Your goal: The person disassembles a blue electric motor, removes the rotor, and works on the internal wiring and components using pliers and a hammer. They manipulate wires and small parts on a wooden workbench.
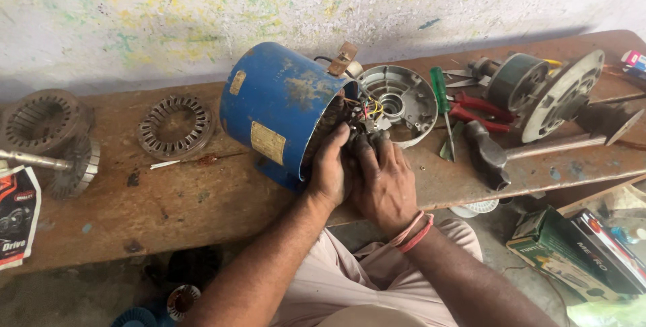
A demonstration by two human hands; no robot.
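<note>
On the far left of the wooden bench (168,199) lies a stack of stator laminations (42,120), with a rotor on its shaft (67,164) in front of it and a loose laminated ring (176,126) a little further along. The blue motor housing (279,108) lies on its side near the middle, open end turned towards the person. The left hand (328,172) grips the rim of that open end, fingers curled into the mouth. The right hand (385,182) sits just beside it, fingers bent around the bundle of coloured wires (369,108) that comes out of the shell; how tightly it pinches them I cannot tell. As I judge it, the step goes well if the left hand keeps the shell from rolling while the right works the leads gently, clear of the sharp rim, without tugging at the windings. As a container, the housing holds the dark winding and those leads, though most of the inside is hidden by the hands. Right of it, the grey end cover (400,101) lies dished side up, empty but for its moulded centre. Beyond lie a green-handled screwdriver (441,101), red-handled pliers (481,112), a hammer (498,155) and another motor part with a slotted disc (552,91)
</note>
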